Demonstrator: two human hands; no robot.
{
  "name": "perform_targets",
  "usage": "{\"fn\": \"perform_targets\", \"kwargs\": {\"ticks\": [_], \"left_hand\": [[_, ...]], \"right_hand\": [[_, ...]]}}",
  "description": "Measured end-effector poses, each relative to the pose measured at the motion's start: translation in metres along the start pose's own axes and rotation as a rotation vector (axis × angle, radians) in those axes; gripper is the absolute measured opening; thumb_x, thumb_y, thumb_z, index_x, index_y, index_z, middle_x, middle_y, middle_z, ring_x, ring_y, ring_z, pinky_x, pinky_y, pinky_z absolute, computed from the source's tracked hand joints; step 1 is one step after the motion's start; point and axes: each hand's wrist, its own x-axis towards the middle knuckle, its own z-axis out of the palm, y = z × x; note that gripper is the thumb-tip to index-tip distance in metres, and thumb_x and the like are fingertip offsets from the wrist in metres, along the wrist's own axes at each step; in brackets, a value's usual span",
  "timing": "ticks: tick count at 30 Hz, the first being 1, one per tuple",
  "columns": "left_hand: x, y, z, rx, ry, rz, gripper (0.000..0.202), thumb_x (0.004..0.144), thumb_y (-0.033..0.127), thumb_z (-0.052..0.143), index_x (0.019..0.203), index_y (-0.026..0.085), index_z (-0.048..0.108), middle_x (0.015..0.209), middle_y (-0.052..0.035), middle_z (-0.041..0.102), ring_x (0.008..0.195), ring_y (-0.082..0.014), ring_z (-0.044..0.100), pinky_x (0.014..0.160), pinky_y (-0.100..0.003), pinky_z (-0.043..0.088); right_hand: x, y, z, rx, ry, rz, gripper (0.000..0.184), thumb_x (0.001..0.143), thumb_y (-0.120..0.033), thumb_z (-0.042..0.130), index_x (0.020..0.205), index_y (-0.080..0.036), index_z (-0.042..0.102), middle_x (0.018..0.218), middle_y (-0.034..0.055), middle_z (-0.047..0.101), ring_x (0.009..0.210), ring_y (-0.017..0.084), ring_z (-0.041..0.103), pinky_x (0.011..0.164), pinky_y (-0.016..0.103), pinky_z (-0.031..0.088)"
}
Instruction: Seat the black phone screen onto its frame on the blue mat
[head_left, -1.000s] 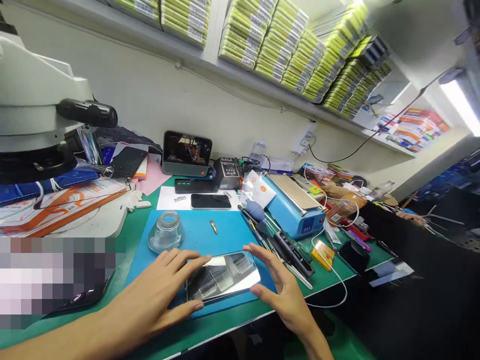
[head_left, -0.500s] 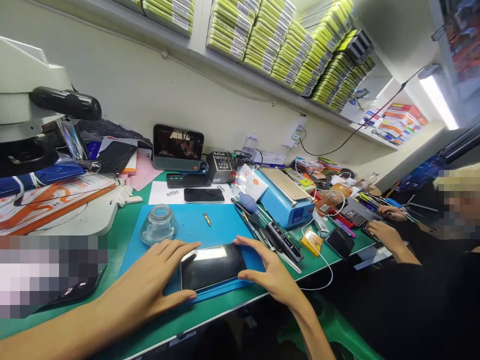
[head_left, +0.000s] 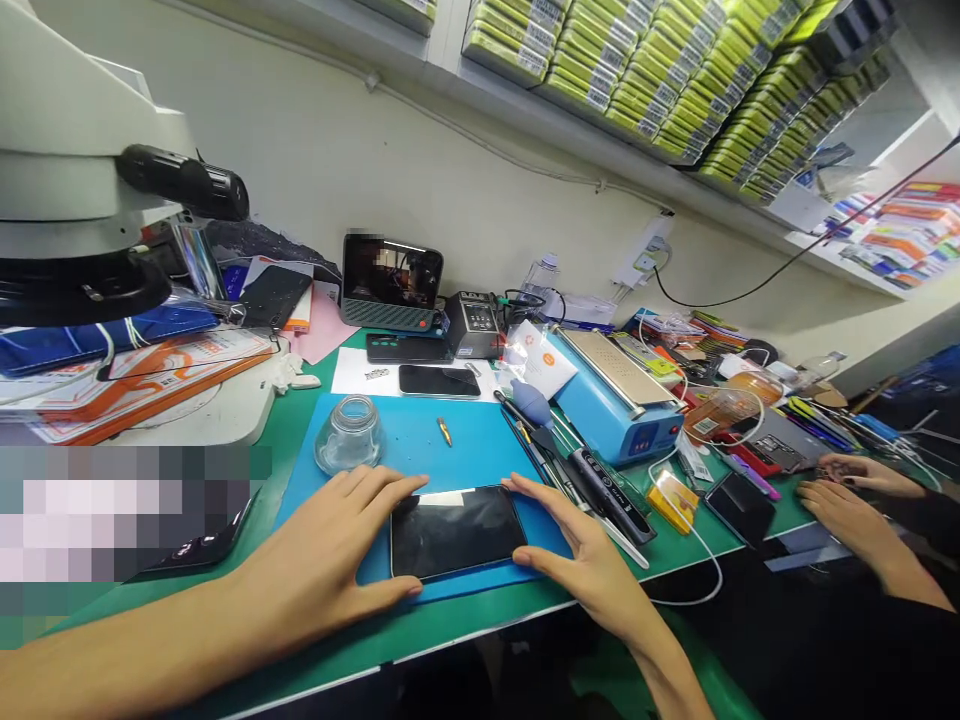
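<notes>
A smartphone (head_left: pixel 459 535) with a dark, glossy screen lies face up on a blue mat (head_left: pixel 409 440). My left hand (head_left: pixel 337 540) grips its left end, fingers at the far corner and thumb at the near one. On the opposite end, my right hand (head_left: pixel 581 550) holds the corners between index finger and thumb. Behind the phone are a glass jar (head_left: pixel 349 435) and a small brass-coloured tip (head_left: pixel 445 431). A second phone (head_left: pixel 439 381) rests on white paper farther back.
Tweezers and a black pen-shaped tool (head_left: pixel 611 495) lie to the right, before a blue heating plate (head_left: pixel 619 400). A microscope (head_left: pixel 82 190) overhangs the left side. A co-worker's hands (head_left: pixel 855 510) are at the far right. The table's front edge (head_left: pixel 450 648) runs close to me.
The whole view has shifted, so the bench appears farther right. Both hands stay at the phone's ends. The bright reflection on its screen has shrunk.
</notes>
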Motion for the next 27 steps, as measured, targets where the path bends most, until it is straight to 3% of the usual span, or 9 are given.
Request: {"fn": "perform_targets", "kwargs": {"ticks": [8,19,24,27], "left_hand": [[-0.001,-0.001,0.002,-0.033,0.02,-0.013,0.079,0.095,0.064,0.066,0.158,0.047,0.022,0.147,0.0071,0.044,0.135,-0.0163,0.045,0.115,-0.038,0.037],[-0.001,-0.002,0.001,0.002,0.074,0.082,0.074,0.093,0.06,0.07,0.152,0.038,0.032,0.13,0.0003,0.052,0.116,-0.0194,0.052,0.099,-0.039,0.046],[-0.003,0.0,0.0,0.04,0.082,0.11,0.064,0.094,0.059,0.068,0.147,0.034,0.042,0.122,-0.0008,0.055,0.107,-0.0201,0.052,0.092,-0.04,0.045],[-0.004,0.001,-0.001,0.019,0.045,0.087,0.053,0.099,0.06,0.061,0.143,0.034,0.049,0.126,0.0001,0.055,0.109,-0.0194,0.052,0.093,-0.04,0.044]], "right_hand": [[0.0,0.004,-0.001,0.012,-0.011,-0.014,0.063,0.102,-0.048,0.081,0.158,-0.038,0.053,0.151,-0.0024,0.045,0.145,0.021,0.04,0.13,0.034,0.029],[0.002,-0.006,-0.002,0.006,-0.041,0.005,0.062,0.104,-0.048,0.078,0.158,-0.036,0.052,0.152,-0.0029,0.044,0.145,0.019,0.039,0.129,0.031,0.029],[0.003,-0.006,-0.003,0.003,-0.059,0.012,0.063,0.102,-0.047,0.081,0.157,-0.04,0.052,0.153,-0.0045,0.043,0.147,0.019,0.038,0.13,0.031,0.029],[0.002,-0.005,-0.003,0.006,-0.052,0.003,0.063,0.102,-0.046,0.081,0.158,-0.037,0.053,0.153,-0.0029,0.043,0.146,0.019,0.039,0.13,0.031,0.029]]}}
